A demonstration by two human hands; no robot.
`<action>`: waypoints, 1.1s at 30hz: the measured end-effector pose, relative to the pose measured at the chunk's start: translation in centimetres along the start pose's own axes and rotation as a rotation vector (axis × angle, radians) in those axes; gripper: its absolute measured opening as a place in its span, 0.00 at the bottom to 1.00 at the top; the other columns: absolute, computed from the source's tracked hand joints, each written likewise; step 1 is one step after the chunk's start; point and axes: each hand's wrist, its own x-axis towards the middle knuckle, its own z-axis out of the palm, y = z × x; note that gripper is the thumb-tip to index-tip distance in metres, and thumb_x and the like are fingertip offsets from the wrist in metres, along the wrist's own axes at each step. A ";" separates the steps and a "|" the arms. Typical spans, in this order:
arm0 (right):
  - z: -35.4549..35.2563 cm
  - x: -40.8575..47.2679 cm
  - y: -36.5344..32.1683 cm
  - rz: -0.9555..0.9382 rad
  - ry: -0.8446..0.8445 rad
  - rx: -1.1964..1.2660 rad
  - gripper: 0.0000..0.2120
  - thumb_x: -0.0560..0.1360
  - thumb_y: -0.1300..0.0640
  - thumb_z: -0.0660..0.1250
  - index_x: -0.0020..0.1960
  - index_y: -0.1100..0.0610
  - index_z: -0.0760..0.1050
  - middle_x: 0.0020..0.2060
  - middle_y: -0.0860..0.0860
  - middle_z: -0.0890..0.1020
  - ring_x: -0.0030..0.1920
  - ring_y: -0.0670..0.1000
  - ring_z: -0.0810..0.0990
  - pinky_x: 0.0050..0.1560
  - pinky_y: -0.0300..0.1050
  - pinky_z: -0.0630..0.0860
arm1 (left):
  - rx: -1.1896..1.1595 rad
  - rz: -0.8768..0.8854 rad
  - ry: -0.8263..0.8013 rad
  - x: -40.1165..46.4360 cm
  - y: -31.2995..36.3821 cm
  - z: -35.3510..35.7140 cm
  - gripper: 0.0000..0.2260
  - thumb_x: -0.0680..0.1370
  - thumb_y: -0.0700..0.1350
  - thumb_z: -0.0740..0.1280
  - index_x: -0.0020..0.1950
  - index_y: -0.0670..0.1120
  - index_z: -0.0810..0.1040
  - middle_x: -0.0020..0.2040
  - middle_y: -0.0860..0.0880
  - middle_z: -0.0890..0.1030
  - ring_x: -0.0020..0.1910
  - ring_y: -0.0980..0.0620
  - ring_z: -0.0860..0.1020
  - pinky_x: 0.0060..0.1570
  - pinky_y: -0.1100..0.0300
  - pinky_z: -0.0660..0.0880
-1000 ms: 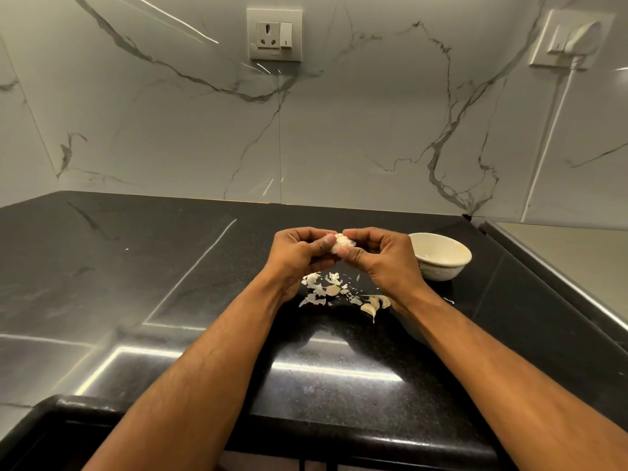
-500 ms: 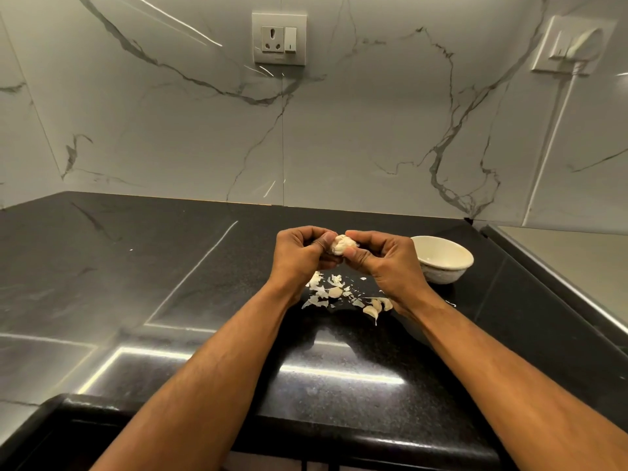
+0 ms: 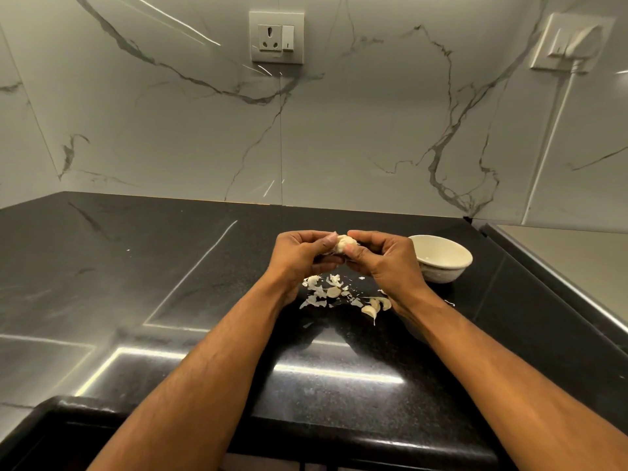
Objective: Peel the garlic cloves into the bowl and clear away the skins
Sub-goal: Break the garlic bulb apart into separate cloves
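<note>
Head view: my left hand (image 3: 299,258) and right hand (image 3: 385,263) pinch the lumpy white garlic piece (image 3: 343,244) between curled fingers (image 3: 324,242); its axis is unclear.

One bowl (image 3: 440,258), two sockets (image 3: 276,37), perhaps three cloves (image 3: 369,311).

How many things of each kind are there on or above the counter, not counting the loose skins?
Bowl: 1
Garlic piece held by both hands: 1
Loose cloves on the counter: 2 plainly seen
Hands: 2, left hand, right hand
Total: 6
</note>
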 end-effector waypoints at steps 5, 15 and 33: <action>0.0 0.0 -0.1 0.014 -0.014 -0.027 0.13 0.71 0.62 0.75 0.55 0.57 0.82 0.48 0.54 0.86 0.48 0.52 0.86 0.50 0.48 0.82 | -0.012 -0.051 0.033 0.1 0.0 -0.2 0.05 0.75 0.36 0.70 0.50 0.38 0.82 0.43 0.39 0.84 0.35 0.47 0.83 0.32 0.62 0.80; -0.3 -0.3 -0.9 0.028 -0.033 -0.084 0.11 0.72 0.64 0.73 0.55 0.57 0.81 0.46 0.53 0.85 0.48 0.56 0.85 0.51 0.51 0.82 | 0.067 -0.057 0.034 -0.1 0.4 -0.2 0.07 0.76 0.31 0.65 0.47 0.39 0.82 0.43 0.38 0.84 0.35 0.46 0.83 0.29 0.63 0.79; -1.0 0.2 -1.1 -0.065 0.053 -0.222 0.10 0.72 0.63 0.74 0.52 0.53 0.82 0.46 0.51 0.85 0.49 0.52 0.84 0.55 0.56 0.81 | -0.096 -0.113 0.004 0.1 0.4 -0.6 0.11 0.78 0.29 0.62 0.56 0.38 0.79 0.47 0.38 0.85 0.39 0.47 0.85 0.41 0.56 0.82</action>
